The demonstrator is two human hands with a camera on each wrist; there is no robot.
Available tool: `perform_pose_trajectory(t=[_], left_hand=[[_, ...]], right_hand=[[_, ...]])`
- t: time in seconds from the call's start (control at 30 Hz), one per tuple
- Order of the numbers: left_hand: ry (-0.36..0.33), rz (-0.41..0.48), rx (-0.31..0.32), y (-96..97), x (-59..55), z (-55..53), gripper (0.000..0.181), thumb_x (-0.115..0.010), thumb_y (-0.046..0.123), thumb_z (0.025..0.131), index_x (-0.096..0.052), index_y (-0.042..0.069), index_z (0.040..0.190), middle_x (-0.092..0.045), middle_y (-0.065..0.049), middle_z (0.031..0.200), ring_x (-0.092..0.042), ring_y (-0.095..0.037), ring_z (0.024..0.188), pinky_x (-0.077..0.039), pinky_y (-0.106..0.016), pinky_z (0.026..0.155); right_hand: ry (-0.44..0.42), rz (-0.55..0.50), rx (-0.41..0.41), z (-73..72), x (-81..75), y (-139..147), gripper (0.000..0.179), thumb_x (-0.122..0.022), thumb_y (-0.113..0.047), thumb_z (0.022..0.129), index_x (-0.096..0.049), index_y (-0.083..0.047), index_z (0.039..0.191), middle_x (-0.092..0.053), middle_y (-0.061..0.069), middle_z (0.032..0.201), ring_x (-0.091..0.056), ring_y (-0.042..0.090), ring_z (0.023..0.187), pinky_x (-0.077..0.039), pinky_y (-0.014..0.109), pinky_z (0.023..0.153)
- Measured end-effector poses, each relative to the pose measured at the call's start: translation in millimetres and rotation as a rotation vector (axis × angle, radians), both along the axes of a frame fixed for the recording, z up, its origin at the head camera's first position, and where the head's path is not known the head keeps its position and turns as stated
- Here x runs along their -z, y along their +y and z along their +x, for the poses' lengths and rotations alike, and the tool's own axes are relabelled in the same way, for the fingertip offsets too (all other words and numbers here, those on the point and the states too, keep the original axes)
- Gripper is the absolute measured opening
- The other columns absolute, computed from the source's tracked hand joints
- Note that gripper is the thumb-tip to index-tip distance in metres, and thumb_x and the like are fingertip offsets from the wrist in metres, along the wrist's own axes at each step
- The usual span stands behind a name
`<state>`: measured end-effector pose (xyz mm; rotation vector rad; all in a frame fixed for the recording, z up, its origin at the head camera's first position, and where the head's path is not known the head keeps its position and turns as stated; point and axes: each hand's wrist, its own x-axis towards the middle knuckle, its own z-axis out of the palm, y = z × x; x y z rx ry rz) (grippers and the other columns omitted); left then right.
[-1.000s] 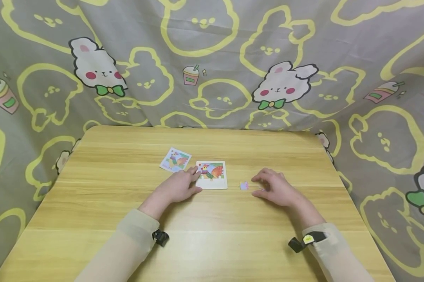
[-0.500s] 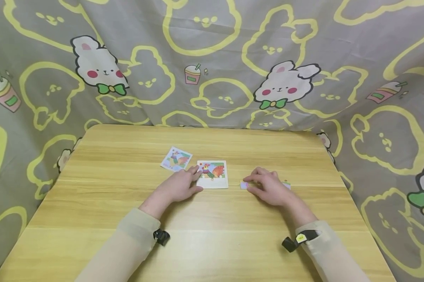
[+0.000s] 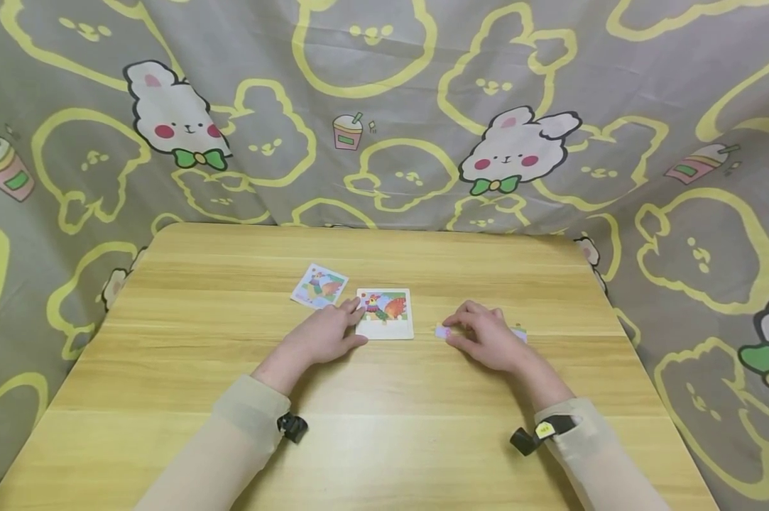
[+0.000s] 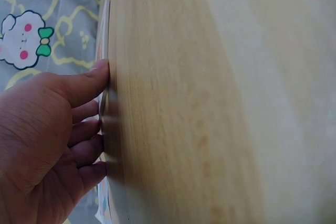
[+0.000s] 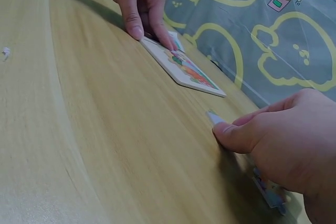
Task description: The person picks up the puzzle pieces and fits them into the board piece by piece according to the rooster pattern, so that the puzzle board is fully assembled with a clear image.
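Note:
A white-framed jigsaw puzzle board (image 3: pixel 385 331) lies flat on the table, its upper part filled with a rooster picture and its lower strip bare white. My left hand (image 3: pixel 323 335) rests at the board's left side; in the right wrist view, its thumb touches the near corner and a finger lies on the picture. To the right of the board, my right hand (image 3: pixel 489 341) pinches a small lilac and pink puzzle piece (image 3: pixel 442 332) between thumb and forefinger. Behind that hand, more puzzle pieces (image 5: pixel 269 190) lie on the table, partly hidden by it.
A picture card (image 3: pixel 320 285) with a similar rooster lies tilted behind the left hand. The wooden table (image 3: pixel 358 440) meets a grey patterned curtain (image 3: pixel 397 85) at the back and sides. A small white scrap (image 5: pixel 6 52) shows in the right wrist view.
My right hand has moved left, from beside the lilac piece onto it, and its thumb and forefinger have closed on it. The pieces behind it came into view. My left hand stays in place.

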<state>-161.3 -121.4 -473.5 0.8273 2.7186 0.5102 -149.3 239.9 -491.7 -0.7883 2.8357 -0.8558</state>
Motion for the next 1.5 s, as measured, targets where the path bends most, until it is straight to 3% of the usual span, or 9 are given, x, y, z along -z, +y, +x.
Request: perform_pose_trajectory(t=[0.43, 0.63, 0.73, 0.9, 1.13, 1.3, 1.5], left_hand=[[0.011, -0.008, 0.003, -0.4, -0.3, 0.5, 0.068, -0.068, 0.040, 0.105, -0.049, -0.002, 0.156, -0.036, -0.024, 0.165, -0.044, -0.045, 0.145, -0.039, -0.051, 0.119], [0.003, -0.020, -0.001, -0.2, -0.2, 0.5, 0.069, -0.067, 0.041, 0.105, -0.048, -0.001, 0.156, -0.035, -0.022, 0.166, -0.042, -0.044, 0.147, -0.037, -0.050, 0.120], [0.007, -0.021, 0.000, 0.0, 0.7, 0.2, 0.069, -0.067, 0.041, 0.105, -0.048, -0.001, 0.156, -0.036, -0.023, 0.166, -0.042, -0.044, 0.147, -0.037, -0.050, 0.120], [0.009, -0.018, 0.000, -0.2, 1.8, -0.1, 0.068, -0.067, 0.041, 0.105, -0.048, -0.001, 0.156, -0.036, -0.022, 0.166, -0.042, -0.045, 0.146, -0.038, -0.051, 0.119], [0.016, -0.020, 0.002, -0.5, 4.1, -0.8, 0.069, -0.066, 0.042, 0.106, -0.048, 0.000, 0.157, -0.035, -0.022, 0.166, -0.042, -0.044, 0.146, -0.037, -0.051, 0.120], [0.007, -0.019, -0.005, 0.1, 4.2, -1.1, 0.069, -0.065, 0.043, 0.106, -0.047, 0.001, 0.157, -0.035, -0.021, 0.166, -0.042, -0.044, 0.147, -0.037, -0.050, 0.120], [0.010, -0.010, -0.005, -0.9, 3.8, -1.0, 0.069, -0.065, 0.043, 0.106, -0.047, 0.000, 0.157, -0.035, -0.022, 0.166, -0.042, -0.044, 0.147, -0.037, -0.050, 0.120]], right_hand=[[0.077, -0.013, 0.080, 3.9, 3.7, -10, 0.024, -0.082, -0.036, 0.095, -0.074, -0.016, 0.107, -0.067, -0.007, 0.103, -0.057, 0.015, 0.088, -0.030, 0.045, 0.088], [0.090, 0.010, 0.114, 2.1, 6.4, -9, 0.041, -0.083, -0.041, 0.094, -0.072, -0.012, 0.122, -0.068, -0.005, 0.105, -0.062, 0.017, 0.096, -0.032, 0.043, 0.085], [0.084, 0.013, 0.106, 1.1, 6.9, -9, 0.042, -0.083, -0.041, 0.094, -0.073, -0.013, 0.124, -0.066, -0.006, 0.105, -0.061, 0.016, 0.096, -0.031, 0.042, 0.084], [0.061, -0.021, 0.091, 0.6, 7.8, -10, 0.031, -0.084, -0.037, 0.093, -0.073, -0.014, 0.112, -0.066, -0.006, 0.105, -0.062, 0.017, 0.097, -0.030, 0.043, 0.086], [0.034, -0.008, 0.106, -1.2, 8.0, -9, 0.048, -0.083, -0.040, 0.094, -0.069, -0.010, 0.129, -0.066, -0.003, 0.110, -0.061, 0.019, 0.099, -0.031, 0.043, 0.086], [-0.011, 0.000, 0.099, -2.6, 4.8, -11, 0.038, -0.084, -0.037, 0.094, -0.070, -0.012, 0.120, -0.064, 0.001, 0.116, -0.062, 0.024, 0.109, -0.030, 0.043, 0.088], [-0.033, -0.064, 0.092, 1.2, 1.9, -18, 0.033, -0.083, -0.026, 0.095, -0.063, -0.011, 0.116, -0.064, -0.005, 0.092, -0.058, 0.018, 0.085, -0.031, 0.043, 0.086]])
